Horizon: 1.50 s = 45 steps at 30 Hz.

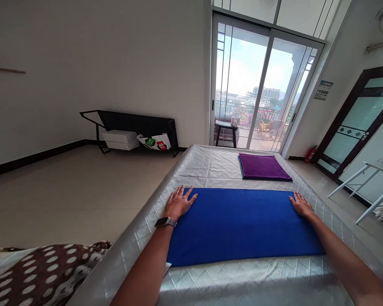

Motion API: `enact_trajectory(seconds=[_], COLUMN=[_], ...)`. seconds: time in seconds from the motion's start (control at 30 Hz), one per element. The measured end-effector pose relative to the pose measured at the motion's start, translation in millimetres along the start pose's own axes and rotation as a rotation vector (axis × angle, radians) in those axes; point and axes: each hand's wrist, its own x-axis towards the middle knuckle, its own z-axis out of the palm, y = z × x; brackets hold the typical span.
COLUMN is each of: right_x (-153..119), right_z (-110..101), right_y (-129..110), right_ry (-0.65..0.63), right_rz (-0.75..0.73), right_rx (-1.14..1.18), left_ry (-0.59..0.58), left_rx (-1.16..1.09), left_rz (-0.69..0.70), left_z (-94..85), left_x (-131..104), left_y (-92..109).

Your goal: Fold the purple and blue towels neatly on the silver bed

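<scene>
On silvery mattress [210,280] | blue cloth [242,225] | left fingers [181,194], right fingers [301,199] spread at far corners, grasping nothing

I rest my left hand [179,204] and my right hand [301,205] flat at the far corners of a blue cloth [242,227] spread on a silvery mattress [207,163], a folded purple cloth [264,166] lying beyond it, near sliding glass doors [261,85].

Blue cloth [245,227], diamond-patterned silver mattress [204,278]

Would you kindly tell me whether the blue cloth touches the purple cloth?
Apart: the head view shows silvery mattress between the blue cloth and purple cloth.
</scene>
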Motion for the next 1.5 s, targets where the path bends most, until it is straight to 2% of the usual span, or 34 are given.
enact_trajectory(seconds=[0.07, 0.13, 0.2, 0.23, 0.27, 0.33, 0.47, 0.53, 0.6, 0.67, 0.73, 0.83, 0.9, 1.07, 1.17, 1.27, 1.5], right_x=[-1.4, -2.8, -5.8, -9.0, -14.0, -31.1, -88.9, -118.9, -140.5, -150.5, -150.3, -140.0, -131.4, -112.3, -107.0, -107.2, -108.6], right_z=[-6.7, -12.1, -16.5, -18.6, -21.0, -26.0, -30.7, -28.0, -23.5, -19.4, -16.8, -14.1, -10.9, 4.1, 11.0, 14.3, 20.9], right_y=[23.2, 33.2, 25.7, 14.0, -3.6, -54.7, -186.1, -239.9, -272.8, -282.2, -269.9, -218.3, -167.2, -20.2, 41.6, 65.2, 61.4], right_ry=[0.023, 0.040, 0.053, 0.056, 0.057, 0.038, -0.082, -0.119, -0.134, -0.156, -0.186, -0.231, -0.243, -0.202, -0.167, -0.159, -0.095], right_rz=[0.041, 0.082, 0.113, 0.105, 0.079, -0.063, -0.424, -0.579, -0.648, -0.653, -0.619, -0.521, -0.418, -0.072, 0.073, 0.133, 0.140], right_rx=[-0.005, -0.010, -0.012, -0.009, 0.001, 0.051, 0.261, 0.347, 0.409, 0.429, 0.414, 0.343, 0.273, 0.076, 0.040, 0.047, 0.102], left_ry=[0.003, 0.004, 0.008, 0.010, 0.010, -0.003, -0.026, -0.019, -0.015, -0.020, -0.018, -0.003, 0.005, 0.002, -0.010, -0.013, 0.133], left_rx=[0.003, 0.013, 0.021, 0.022, 0.020, 0.013, 0.011, 0.027, 0.046, 0.057, 0.052, 0.040, 0.037, 0.034, 0.045, 0.064, 0.116], left_rz=[0.000, 0.002, 0.008, 0.011, 0.012, 0.005, 0.003, 0.018, 0.024, 0.017, 0.009, 0.011, 0.016, 0.009, 0.010, 0.014, 0.038], left_z=[0.0, 0.5, 1.0, 1.1, 1.0, 0.0, -2.8, -3.4, -3.0, -2.1, -0.6, 2.2, 3.6, 2.2, 0.1, 0.2, -5.4], left_x=[0.1, 0.3, 0.5, 0.6, 0.6, 0.3, -1.1, -1.5, -1.5, -0.9, 0.0, 1.5, 2.3, 2.5, 2.2, 1.6, -5.2], left_y=[-0.1, -0.2, -0.2, -0.2, -0.2, 0.0, 0.3, 0.5, 0.8, 0.8, 0.3, -1.2, -2.0, -1.6, -1.8, -3.0, 4.8])
